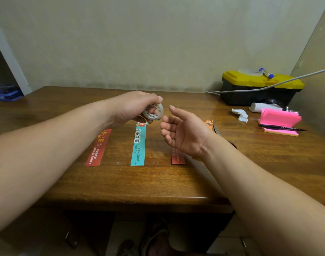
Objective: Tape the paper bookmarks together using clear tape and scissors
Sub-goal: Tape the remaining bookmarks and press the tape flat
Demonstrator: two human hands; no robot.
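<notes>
A person's two bare forearms reach forward over a brown wooden counter [158, 183], seen from a camera on their head.

The left hand [132, 106] is raised above the counter and grips a tape roll [153, 111]. Its fingers [152, 109] are closed on it, one threaded through the roll's centre hole, the thumb on the outer rim. The roll is clear with a pale core and hangs over the top end of the teal bookmark [138, 145].

The right hand [184, 133] is just beside the roll, not touching it. It is palm up, empty, its fingers loosely curled and open.

Three bookmarks lie flat on the counter in a row, well apart from one another, long sides running away from the viewer. A red bookmark [98, 147] is on the left, partly under the left forearm. The teal one is in the middle. Another red strip [178, 157] is on the right, mostly hidden by the right wrist. An orange bookmark [209, 123] shows past the right hand, with the metal blades of the scissors [217, 129] just beside it; their handles are mostly hidden behind the wrist.

At the far right stand a black toolbox [258, 89] with a yellow lid, a crumpled tissue [240, 114], and pink sticky notes [280, 120] with a black pen [282, 128] lying across them.
</notes>
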